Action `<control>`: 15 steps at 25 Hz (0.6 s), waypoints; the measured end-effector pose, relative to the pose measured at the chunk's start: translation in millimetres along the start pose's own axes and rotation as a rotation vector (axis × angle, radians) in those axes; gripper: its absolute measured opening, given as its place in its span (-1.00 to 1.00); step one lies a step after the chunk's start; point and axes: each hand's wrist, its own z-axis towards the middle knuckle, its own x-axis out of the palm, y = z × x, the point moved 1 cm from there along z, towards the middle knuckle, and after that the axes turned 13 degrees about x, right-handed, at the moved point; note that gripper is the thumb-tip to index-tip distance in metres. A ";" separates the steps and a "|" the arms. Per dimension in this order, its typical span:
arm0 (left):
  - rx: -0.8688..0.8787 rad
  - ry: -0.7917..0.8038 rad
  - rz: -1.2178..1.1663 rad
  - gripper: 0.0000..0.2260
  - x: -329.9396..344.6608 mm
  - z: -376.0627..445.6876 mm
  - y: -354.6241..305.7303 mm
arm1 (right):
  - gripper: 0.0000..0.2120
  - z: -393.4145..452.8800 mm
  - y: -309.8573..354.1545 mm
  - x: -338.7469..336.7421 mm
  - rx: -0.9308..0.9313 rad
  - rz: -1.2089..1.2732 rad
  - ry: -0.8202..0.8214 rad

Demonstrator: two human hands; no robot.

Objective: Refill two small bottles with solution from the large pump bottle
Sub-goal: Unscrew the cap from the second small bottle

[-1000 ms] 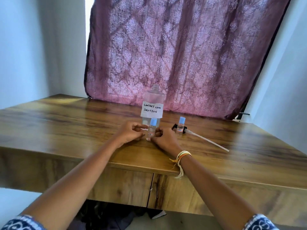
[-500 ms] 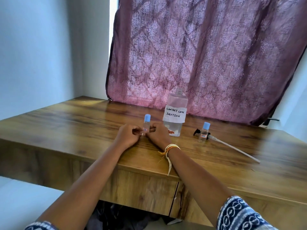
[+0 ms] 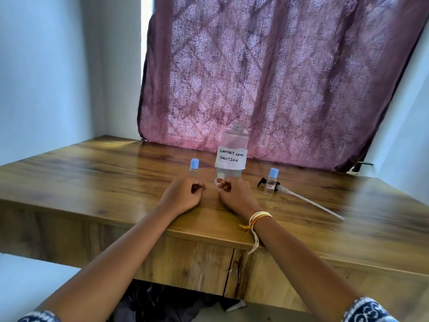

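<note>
The large bottle [image 3: 232,154] stands upright near the middle of the wooden table [image 3: 92,182], its neck open, with a paper label reading "contact lens solution". It looks like thin clear plastic with little liquid at the bottom, so I judge it is light and a bit soft; take it around the body at the label, because the paper gives more friction than the smooth wall, and do not squeeze hard. One small bottle [image 3: 194,168] with a blue cap stands just left of it, behind your left hand [image 3: 182,196]. The second small bottle [image 3: 272,181] stands to the right, in front of the black pump head [image 3: 262,182], whose long tube [image 3: 311,203] lies on the table. These small bottles are very light and tip easily; pinch them at the body. Both your hands rest on the table with fingers loosely curled, holding nothing; your right hand [image 3: 234,195] is just before the large bottle.
</note>
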 end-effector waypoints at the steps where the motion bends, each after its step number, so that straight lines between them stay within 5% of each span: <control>1: 0.008 -0.010 -0.030 -0.84 7.3 5.7 -11.2 | -0.86 -1.1 -8.9 -11.5 -0.011 -0.049 -0.015; 4: 0.039 0.022 -0.134 -0.83 38.0 32.3 -47.0 | -0.86 0.4 -36.2 -44.6 -0.003 -0.110 -0.076; 10: 0.033 -0.021 -0.224 -0.80 97.4 81.6 -96.1 | -0.92 4.6 -73.4 -89.8 0.118 0.083 -0.462; 15: -0.025 -0.021 -0.285 -0.74 133.8 108.0 -108.9 | -0.84 28.8 -93.8 -96.4 0.159 0.084 -0.467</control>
